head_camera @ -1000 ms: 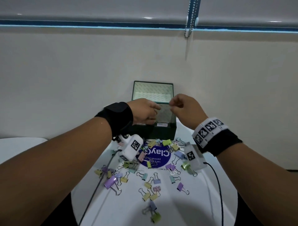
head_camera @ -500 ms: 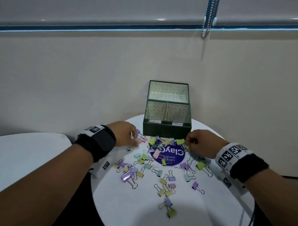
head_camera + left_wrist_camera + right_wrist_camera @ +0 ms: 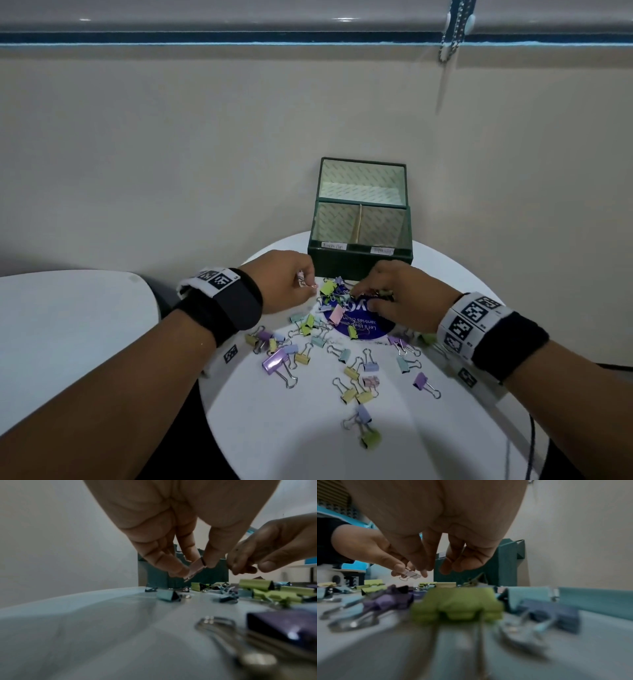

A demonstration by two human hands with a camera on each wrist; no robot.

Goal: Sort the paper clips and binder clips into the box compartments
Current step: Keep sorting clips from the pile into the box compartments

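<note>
A dark green box (image 3: 359, 262) with its lid up stands at the table's far edge, split by a divider (image 3: 358, 226) into a left and a right compartment; their floors are hidden. Pastel binder clips (image 3: 342, 342) lie scattered in front of it. My left hand (image 3: 305, 284) pinches a pale pink binder clip (image 3: 195, 568) just above the table, left of the box front. Over the pile by the box, my right hand (image 3: 358, 294) reaches down with curled fingers (image 3: 453, 563); nothing shows between them and the thumb.
The round white table (image 3: 274, 428) carries a blue sticker (image 3: 363, 325) under the clips. A second white table (image 3: 68, 325) stands to the left. A dark cable (image 3: 531, 438) runs along the right edge. The wall rises directly behind the box.
Both hands came down from above the box to the clip pile. My left hand has picked up the pink binder clip; my right hand moved left into the pile.
</note>
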